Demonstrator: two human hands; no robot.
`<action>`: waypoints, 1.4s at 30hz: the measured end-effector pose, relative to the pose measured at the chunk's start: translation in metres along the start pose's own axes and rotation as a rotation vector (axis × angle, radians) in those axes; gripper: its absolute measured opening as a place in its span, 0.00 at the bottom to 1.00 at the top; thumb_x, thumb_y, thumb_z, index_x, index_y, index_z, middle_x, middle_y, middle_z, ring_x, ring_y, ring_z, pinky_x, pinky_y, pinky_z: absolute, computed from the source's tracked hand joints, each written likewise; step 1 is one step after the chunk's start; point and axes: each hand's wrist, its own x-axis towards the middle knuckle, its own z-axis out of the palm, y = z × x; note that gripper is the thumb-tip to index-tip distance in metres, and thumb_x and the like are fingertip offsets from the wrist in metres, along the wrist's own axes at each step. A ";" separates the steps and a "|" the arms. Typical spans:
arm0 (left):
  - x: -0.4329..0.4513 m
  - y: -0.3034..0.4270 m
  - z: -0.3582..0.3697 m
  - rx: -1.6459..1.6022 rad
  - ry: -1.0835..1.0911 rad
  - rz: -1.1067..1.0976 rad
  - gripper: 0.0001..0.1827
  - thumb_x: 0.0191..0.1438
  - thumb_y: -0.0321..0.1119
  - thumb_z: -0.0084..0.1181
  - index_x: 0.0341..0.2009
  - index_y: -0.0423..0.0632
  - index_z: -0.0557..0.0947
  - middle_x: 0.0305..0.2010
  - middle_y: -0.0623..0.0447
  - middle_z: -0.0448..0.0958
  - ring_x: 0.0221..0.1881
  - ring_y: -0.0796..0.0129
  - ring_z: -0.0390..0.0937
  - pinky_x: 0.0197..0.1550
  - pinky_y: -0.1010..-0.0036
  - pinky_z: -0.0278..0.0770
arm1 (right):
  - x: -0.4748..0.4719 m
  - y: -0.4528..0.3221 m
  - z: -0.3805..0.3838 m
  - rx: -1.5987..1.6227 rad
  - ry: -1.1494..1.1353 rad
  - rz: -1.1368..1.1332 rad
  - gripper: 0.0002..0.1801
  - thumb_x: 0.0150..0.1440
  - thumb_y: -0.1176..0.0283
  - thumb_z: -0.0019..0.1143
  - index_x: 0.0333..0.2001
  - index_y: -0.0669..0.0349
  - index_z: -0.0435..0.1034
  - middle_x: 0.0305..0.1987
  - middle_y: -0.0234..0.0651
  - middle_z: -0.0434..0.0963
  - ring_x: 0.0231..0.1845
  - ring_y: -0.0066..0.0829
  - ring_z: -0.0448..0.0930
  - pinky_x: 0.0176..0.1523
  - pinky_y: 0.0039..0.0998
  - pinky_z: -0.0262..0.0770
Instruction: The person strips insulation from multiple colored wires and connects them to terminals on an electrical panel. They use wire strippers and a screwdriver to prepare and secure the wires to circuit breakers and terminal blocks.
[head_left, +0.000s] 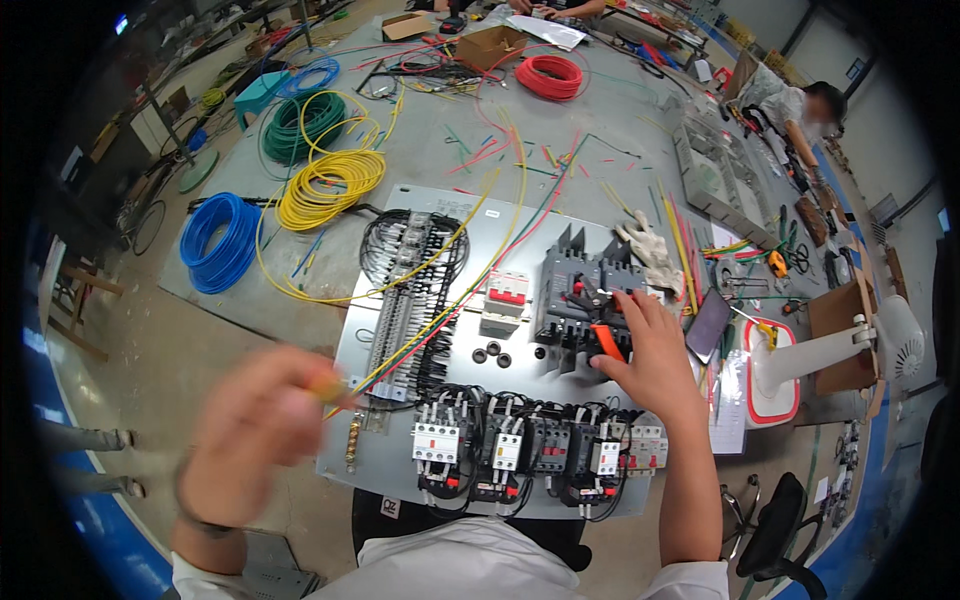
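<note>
My left hand (259, 420) is blurred at the lower left, closed on the ends of yellow, green and red wires (442, 319) that stretch up over the panel. My right hand (652, 352) reaches over moulded-case circuit breakers (571, 281), its fingers around orange-handled pliers (607, 343). Below both hands lies a metal mounting plate (465, 375). It bears a terminal block row (394, 315) with black wires, a small breaker with red toggles (505, 296), and contactors (436, 442) along the near edge.
Coils of blue (219, 244), yellow (330, 187), green (304, 126) and red wire (549, 77) lie on the table. A work glove (651, 251), a smartphone (708, 326) and a white fan (817, 360) are at the right. Other people sit at the far side and right.
</note>
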 end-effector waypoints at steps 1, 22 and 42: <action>0.005 -0.008 0.015 0.077 -0.105 -0.121 0.15 0.76 0.43 0.44 0.53 0.45 0.74 0.31 0.59 0.70 0.29 0.78 0.67 0.31 0.76 0.66 | 0.001 0.000 0.007 -0.045 -0.046 -0.008 0.48 0.50 0.63 0.78 0.72 0.63 0.63 0.75 0.56 0.64 0.75 0.58 0.64 0.76 0.49 0.61; 0.032 -0.046 0.133 -0.128 -0.455 -0.191 0.07 0.76 0.32 0.46 0.52 0.42 0.68 0.36 0.56 0.75 0.35 0.78 0.69 0.37 0.78 0.70 | -0.098 -0.113 -0.020 1.518 -0.137 0.344 0.17 0.63 0.78 0.69 0.53 0.66 0.72 0.44 0.30 0.79 0.42 0.15 0.77 0.47 0.21 0.76; 0.008 -0.032 0.127 0.233 -0.273 0.151 0.10 0.74 0.32 0.49 0.50 0.37 0.76 0.36 0.50 0.85 0.32 0.74 0.84 0.35 0.77 0.80 | -0.116 -0.076 -0.022 0.643 -0.009 -0.130 0.42 0.42 0.73 0.75 0.65 0.60 0.74 0.47 0.38 0.75 0.45 0.42 0.76 0.51 0.39 0.73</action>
